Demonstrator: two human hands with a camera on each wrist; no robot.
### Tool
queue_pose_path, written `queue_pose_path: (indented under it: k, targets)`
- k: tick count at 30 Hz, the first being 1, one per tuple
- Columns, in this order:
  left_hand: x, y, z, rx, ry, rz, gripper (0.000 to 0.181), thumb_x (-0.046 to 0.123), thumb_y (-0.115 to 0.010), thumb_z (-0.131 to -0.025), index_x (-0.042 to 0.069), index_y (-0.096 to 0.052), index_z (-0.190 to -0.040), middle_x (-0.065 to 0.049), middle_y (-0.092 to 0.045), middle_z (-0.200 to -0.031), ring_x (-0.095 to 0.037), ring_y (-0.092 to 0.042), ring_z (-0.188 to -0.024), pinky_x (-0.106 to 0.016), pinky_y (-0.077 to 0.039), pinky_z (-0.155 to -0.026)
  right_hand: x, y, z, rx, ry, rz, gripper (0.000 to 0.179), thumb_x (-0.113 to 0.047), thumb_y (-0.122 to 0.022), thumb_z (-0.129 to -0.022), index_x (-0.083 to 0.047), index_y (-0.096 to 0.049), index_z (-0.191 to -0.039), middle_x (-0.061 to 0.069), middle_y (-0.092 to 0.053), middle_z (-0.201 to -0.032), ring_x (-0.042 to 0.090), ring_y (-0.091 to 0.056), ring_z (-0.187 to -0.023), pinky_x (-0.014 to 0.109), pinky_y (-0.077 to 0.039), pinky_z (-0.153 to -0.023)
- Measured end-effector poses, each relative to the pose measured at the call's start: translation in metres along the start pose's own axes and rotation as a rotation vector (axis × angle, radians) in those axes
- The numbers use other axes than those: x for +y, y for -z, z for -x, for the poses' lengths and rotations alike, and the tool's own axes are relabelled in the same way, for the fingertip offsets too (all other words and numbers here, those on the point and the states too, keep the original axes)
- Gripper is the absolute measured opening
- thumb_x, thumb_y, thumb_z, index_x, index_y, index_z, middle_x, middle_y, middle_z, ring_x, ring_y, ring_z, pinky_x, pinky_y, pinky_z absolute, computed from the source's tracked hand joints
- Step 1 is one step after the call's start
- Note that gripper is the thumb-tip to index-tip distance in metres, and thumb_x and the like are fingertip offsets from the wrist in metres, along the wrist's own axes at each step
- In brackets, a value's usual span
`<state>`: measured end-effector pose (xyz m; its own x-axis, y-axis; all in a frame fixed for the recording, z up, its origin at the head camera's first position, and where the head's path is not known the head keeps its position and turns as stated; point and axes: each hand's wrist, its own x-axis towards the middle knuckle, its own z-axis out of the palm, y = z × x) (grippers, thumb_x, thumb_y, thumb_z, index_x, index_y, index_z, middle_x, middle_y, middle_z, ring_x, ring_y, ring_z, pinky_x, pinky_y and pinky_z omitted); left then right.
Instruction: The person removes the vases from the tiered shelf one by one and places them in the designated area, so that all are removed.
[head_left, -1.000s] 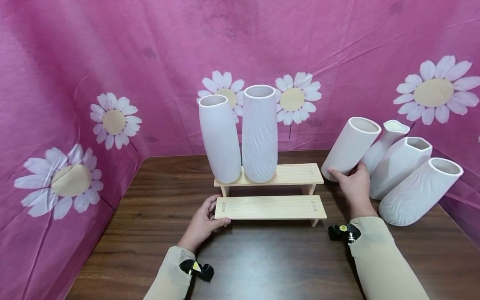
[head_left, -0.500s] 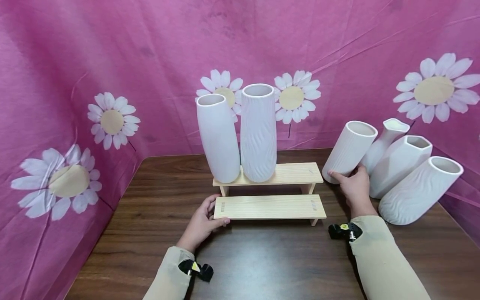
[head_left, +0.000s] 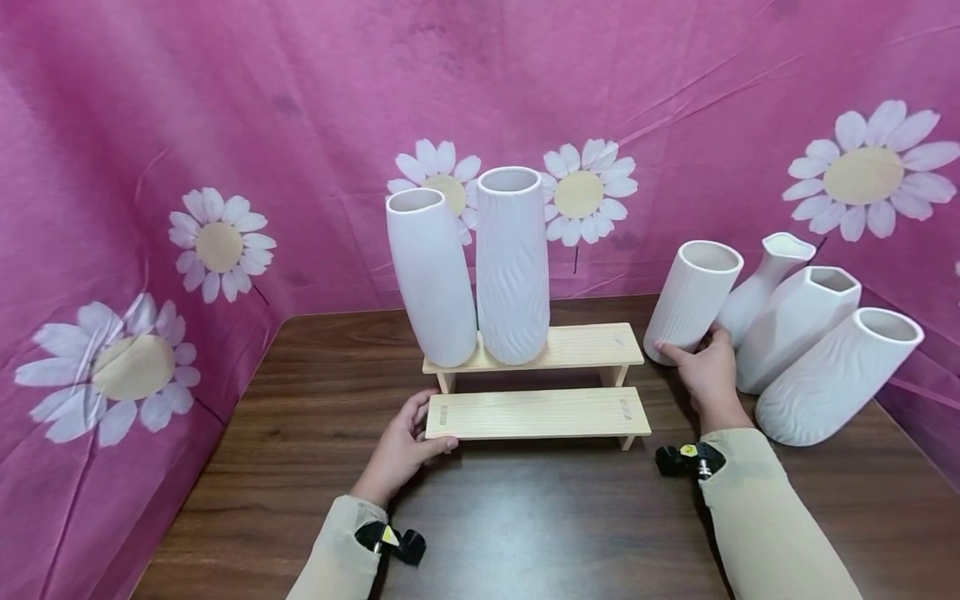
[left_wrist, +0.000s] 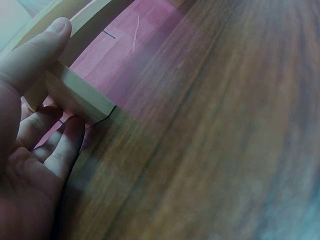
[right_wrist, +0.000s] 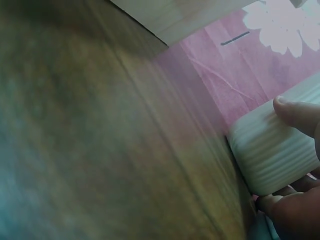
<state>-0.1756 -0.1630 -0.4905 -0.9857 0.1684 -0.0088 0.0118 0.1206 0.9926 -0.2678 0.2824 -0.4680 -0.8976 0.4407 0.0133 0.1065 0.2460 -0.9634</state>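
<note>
My left hand grips the left end of a two-tier pale wooden stand. In the left wrist view its thumb lies over the board and the fingers curl by the stand's leg. My right hand holds a ribbed white cylinder vase low down, thumb on its left side. The vase leans slightly right, and its base is at the tabletop. On the upper tier stand a smooth white vase and a wavy-textured white vase, side by side.
Right of the held vase stand a white vase with a flared neck, a faceted vase and another wavy vase. All are on the dark wooden table. A pink daisy-print cloth hangs behind.
The ribbed vase has tipped to a more upright stance, its rim shifting left and slightly down. My left hand keeps its hold on the stand. The whole head view has drifted slightly.
</note>
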Motion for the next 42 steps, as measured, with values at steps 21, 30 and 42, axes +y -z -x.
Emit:
queue_pose_path:
  k: [21,30,42]
  targets:
    - [0.002,-0.001,0.001,0.009,-0.002,0.007,0.079,-0.006,-0.081,-0.078,0.002,-0.041,-0.146,-0.019,-0.061,-0.134,-0.019,-0.063,-0.102,-0.024,-0.054,-0.078,-0.002,0.002,0.002,-0.009,-0.016,0.058,0.088,-0.019,-0.077,-0.088,-0.002,-0.024,-0.156,0.022,-0.044,-0.150,0.032,-0.042,-0.134,0.043,-0.035,-0.113]
    - [0.001,0.000,0.000,0.003,-0.005,0.010,0.079,-0.005,-0.082,-0.078,0.002,-0.041,-0.146,-0.019,-0.060,-0.135,-0.019,-0.063,-0.104,-0.024,-0.054,-0.079,-0.011,0.003,0.006,0.050,-0.038,0.011,0.089,-0.020,-0.078,-0.087,-0.008,-0.024,-0.158,0.018,-0.043,-0.152,0.027,-0.043,-0.136,0.036,-0.038,-0.112]
    - [0.002,0.000,0.002,-0.004,-0.015,0.027,0.078,-0.005,-0.081,-0.079,0.001,-0.041,-0.146,-0.020,-0.061,-0.134,-0.019,-0.064,-0.102,-0.024,-0.054,-0.078,-0.038,0.010,0.010,0.132,0.057,-0.242,0.082,0.003,-0.076,-0.084,-0.004,-0.033,-0.153,0.015,-0.039,-0.156,0.016,-0.038,-0.141,0.022,-0.030,-0.114]
